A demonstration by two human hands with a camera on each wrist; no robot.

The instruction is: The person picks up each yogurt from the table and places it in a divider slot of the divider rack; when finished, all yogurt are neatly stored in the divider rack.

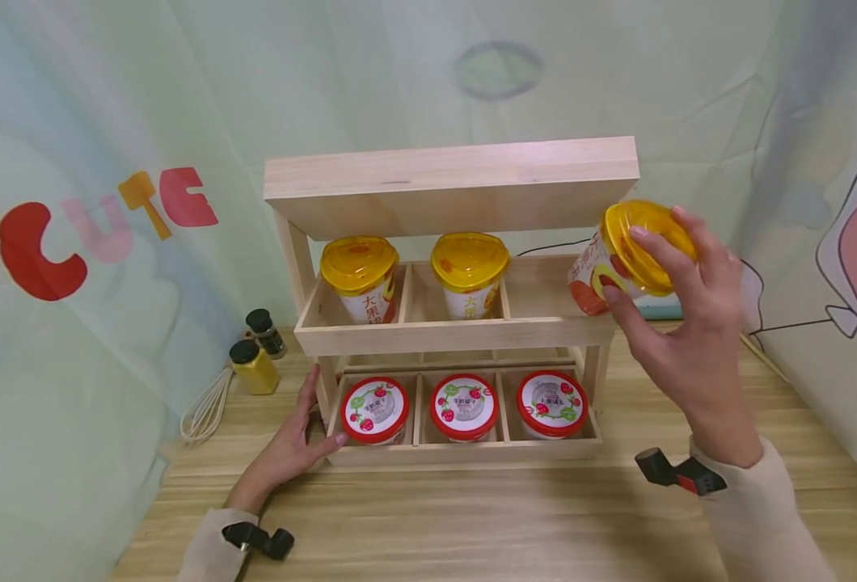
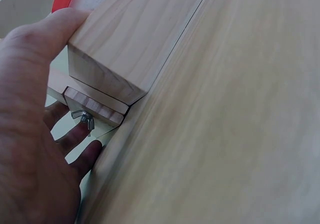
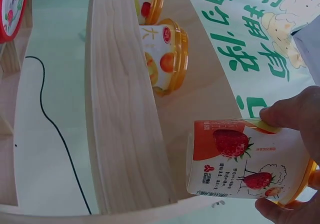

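My right hand [image 1: 698, 323] holds a yogurt cup [image 1: 593, 271] with a yellow lid, pinched near the lid between thumb and fingers. The cup is tilted, base toward the left, at the right end of the upper tier of a wooden rack [image 1: 450, 339]. In the right wrist view, strawberries show on the cup's side [image 3: 235, 159]. My left hand [image 1: 293, 449] grips the rack's lower left corner, thumb on the front edge and fingers around the side. Two similar cups, one left [image 1: 359, 267] and one middle [image 1: 470, 263], stand in upper compartments.
Three red-lidded tubs, left [image 1: 374, 411], middle [image 1: 464, 407] and right [image 1: 552, 404], sit in the lower tier. A slanted wooden top board [image 1: 450, 170] overhangs the upper tier. Left of the rack are a yellow jar [image 1: 255, 368], a dark-capped bottle [image 1: 265, 333] and a coiled white cable [image 1: 206, 408].
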